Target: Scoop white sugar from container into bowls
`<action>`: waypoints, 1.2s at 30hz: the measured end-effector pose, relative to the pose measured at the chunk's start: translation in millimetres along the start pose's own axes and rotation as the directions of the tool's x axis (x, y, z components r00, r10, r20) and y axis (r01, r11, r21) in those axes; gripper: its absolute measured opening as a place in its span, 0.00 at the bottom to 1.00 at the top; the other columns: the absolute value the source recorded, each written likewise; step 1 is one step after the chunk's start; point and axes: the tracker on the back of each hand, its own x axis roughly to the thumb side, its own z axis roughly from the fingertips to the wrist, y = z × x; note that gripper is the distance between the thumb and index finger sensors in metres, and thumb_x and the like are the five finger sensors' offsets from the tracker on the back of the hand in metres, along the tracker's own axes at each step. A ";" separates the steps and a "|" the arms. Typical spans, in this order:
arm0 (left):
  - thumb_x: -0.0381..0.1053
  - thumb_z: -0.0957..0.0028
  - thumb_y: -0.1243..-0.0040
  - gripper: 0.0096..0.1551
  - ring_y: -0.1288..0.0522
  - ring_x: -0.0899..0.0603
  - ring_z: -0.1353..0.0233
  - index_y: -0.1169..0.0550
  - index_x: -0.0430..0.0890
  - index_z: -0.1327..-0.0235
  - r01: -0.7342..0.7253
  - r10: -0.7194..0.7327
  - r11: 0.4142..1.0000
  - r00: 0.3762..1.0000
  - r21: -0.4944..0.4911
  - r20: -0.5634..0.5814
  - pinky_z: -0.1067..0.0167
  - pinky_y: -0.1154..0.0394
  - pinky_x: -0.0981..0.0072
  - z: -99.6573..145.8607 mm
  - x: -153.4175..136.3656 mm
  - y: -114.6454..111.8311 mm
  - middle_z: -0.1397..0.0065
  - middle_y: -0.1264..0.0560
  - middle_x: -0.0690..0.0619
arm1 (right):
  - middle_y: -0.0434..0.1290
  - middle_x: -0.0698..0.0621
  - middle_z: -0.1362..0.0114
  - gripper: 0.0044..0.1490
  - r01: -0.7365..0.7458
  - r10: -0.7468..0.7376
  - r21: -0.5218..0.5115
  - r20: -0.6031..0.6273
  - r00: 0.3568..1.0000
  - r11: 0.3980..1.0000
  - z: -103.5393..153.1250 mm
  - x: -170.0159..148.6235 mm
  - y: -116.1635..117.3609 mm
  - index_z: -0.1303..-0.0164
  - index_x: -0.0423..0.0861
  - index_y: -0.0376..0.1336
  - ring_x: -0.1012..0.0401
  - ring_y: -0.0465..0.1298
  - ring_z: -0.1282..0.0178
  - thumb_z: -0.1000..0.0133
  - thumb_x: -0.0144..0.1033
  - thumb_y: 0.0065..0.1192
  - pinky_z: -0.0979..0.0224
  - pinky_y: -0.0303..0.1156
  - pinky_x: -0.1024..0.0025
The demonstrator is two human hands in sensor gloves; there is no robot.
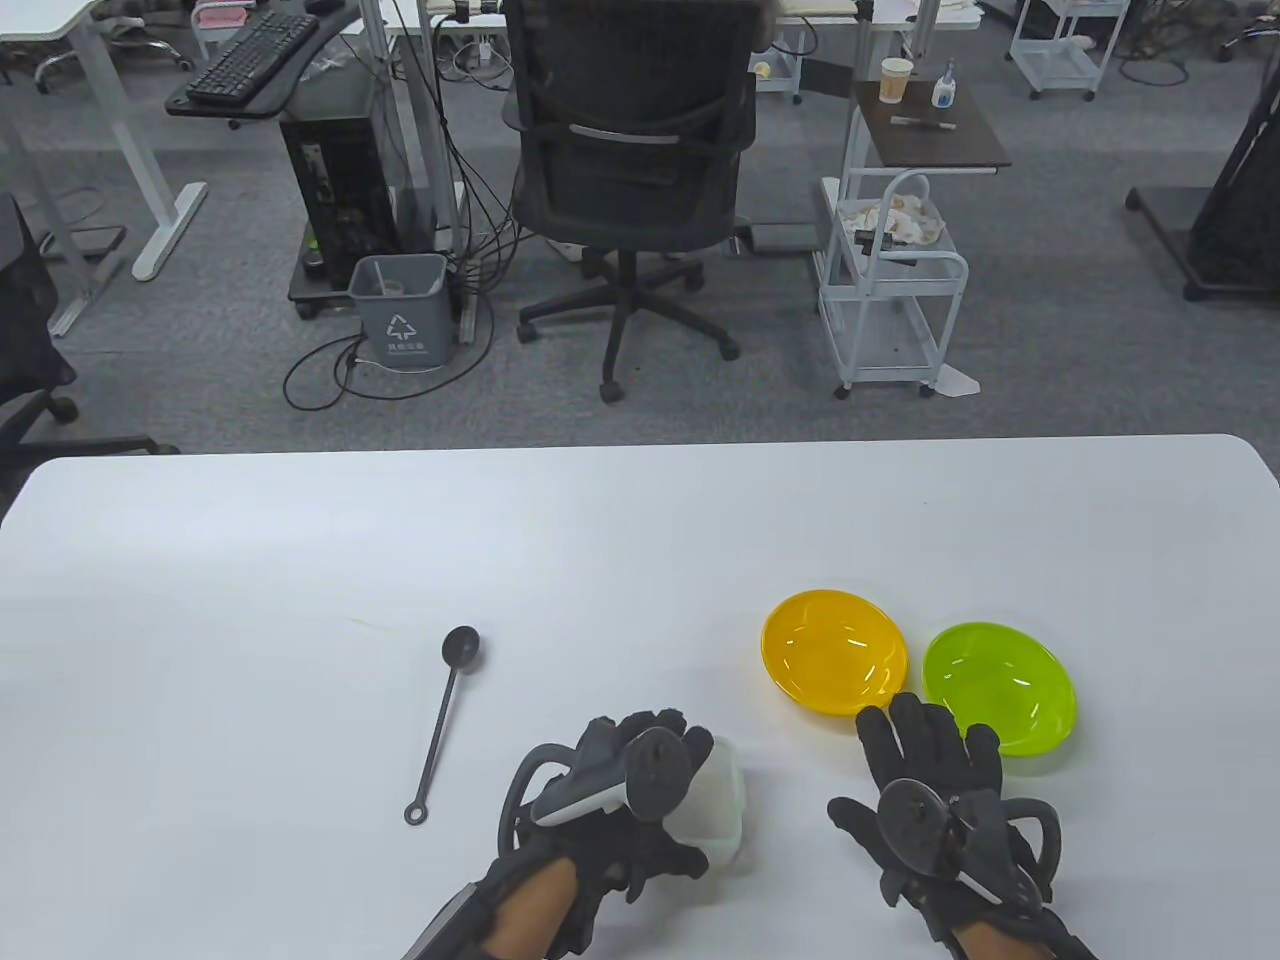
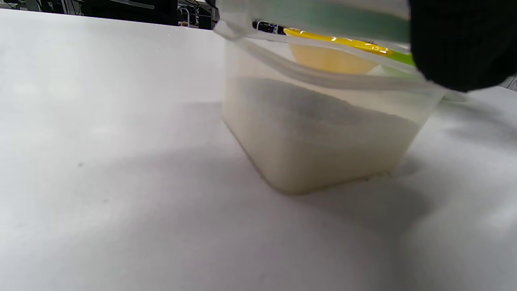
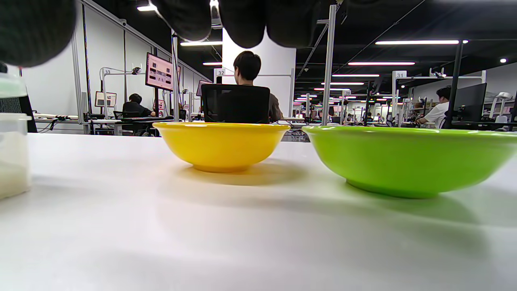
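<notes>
A translucent sugar container (image 1: 722,812) stands near the table's front edge, partly under my left hand (image 1: 640,765). That hand lies over its top and grips it at the rim. In the left wrist view the container (image 2: 319,133) is about half full of white sugar, with a gloved fingertip (image 2: 456,44) on its upper edge. A black spoon (image 1: 444,722) lies on the table to the left, untouched. A yellow bowl (image 1: 835,665) and a green bowl (image 1: 1000,700) stand side by side, both empty. My right hand (image 1: 925,750) rests flat and open just in front of them.
The white table (image 1: 300,560) ends at a far edge with an office chair (image 1: 630,170) and a cart (image 1: 890,290) on the floor beyond. In the right wrist view the yellow bowl (image 3: 220,145) and green bowl (image 3: 408,157) are close ahead, the container (image 3: 12,153) at far left.
</notes>
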 end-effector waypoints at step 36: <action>0.79 0.68 0.38 0.66 0.54 0.42 0.08 0.54 0.65 0.18 0.060 -0.079 0.993 0.979 -0.102 -0.188 0.17 0.61 0.36 31.0 -110.7 -43.6 0.11 0.58 0.57 | 0.46 0.43 0.11 0.55 -0.002 0.002 0.006 0.014 1.000 1.000 1.8 1.5 0.3 0.17 0.59 0.46 0.43 0.52 0.10 0.52 0.72 0.56 0.16 0.44 0.34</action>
